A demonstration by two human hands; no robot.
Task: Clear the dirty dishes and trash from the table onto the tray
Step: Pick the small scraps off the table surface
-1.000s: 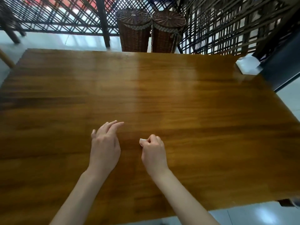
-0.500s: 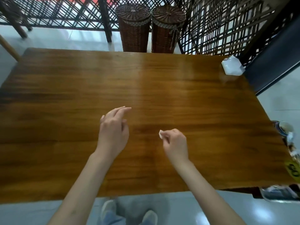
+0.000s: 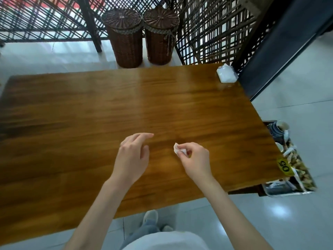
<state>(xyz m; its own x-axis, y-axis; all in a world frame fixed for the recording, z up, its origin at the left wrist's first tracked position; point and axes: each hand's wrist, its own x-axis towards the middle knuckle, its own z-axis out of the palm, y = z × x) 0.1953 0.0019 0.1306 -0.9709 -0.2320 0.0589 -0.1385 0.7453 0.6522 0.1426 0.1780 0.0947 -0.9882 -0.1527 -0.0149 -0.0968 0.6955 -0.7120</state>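
Stepping back has brought the loaded tray (image 3: 288, 177) into view off the table's (image 3: 90, 123) right edge, while the right hand (image 3: 196, 159) pinches a last paper scrap (image 3: 178, 150) mid-table, left hand (image 3: 133, 156) loosely open; a white packet (image 3: 226, 75) remains at the far right corner.

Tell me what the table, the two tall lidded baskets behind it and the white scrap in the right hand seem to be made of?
Table: wood with a glossy varnish; grain and reflections show. Baskets: dark brown woven wicker or rattan, by the weave. Scrap, pinched by the right hand: crumpled, probably tissue paper.
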